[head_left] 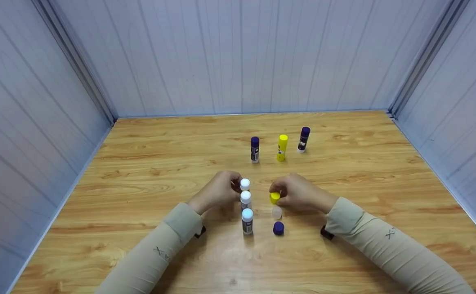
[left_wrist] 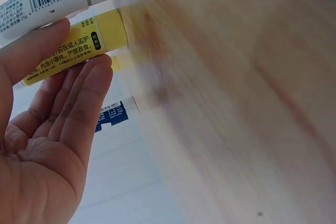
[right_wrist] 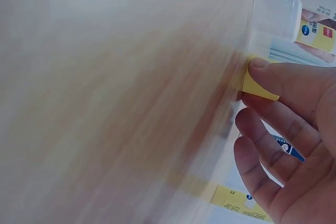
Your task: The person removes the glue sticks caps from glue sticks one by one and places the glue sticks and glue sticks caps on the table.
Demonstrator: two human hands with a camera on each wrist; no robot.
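My left hand (head_left: 217, 191) pinches an uncapped yellow glue stick (left_wrist: 113, 30) between thumb and fingers; it stands upright on the table, its white top (head_left: 244, 183) showing in the head view. Nearer me in the same row stand two more uncapped glue sticks, a middle one (head_left: 245, 198) and a front one (head_left: 247, 222). With thumb and index finger, my right hand (head_left: 301, 192) grips a yellow cap (head_left: 275, 198) at the table surface, its other fingers loosely bent. A translucent cap (head_left: 277, 212) and a dark blue cap (head_left: 278, 228) line up in front of it.
Farther back stand three capped glue sticks: a dark blue one (head_left: 255, 150), a yellow one (head_left: 282, 148) and another dark blue one (head_left: 303, 140). Pale panel walls (head_left: 229, 57) enclose the wooden table (head_left: 148, 151) at the back and both sides.
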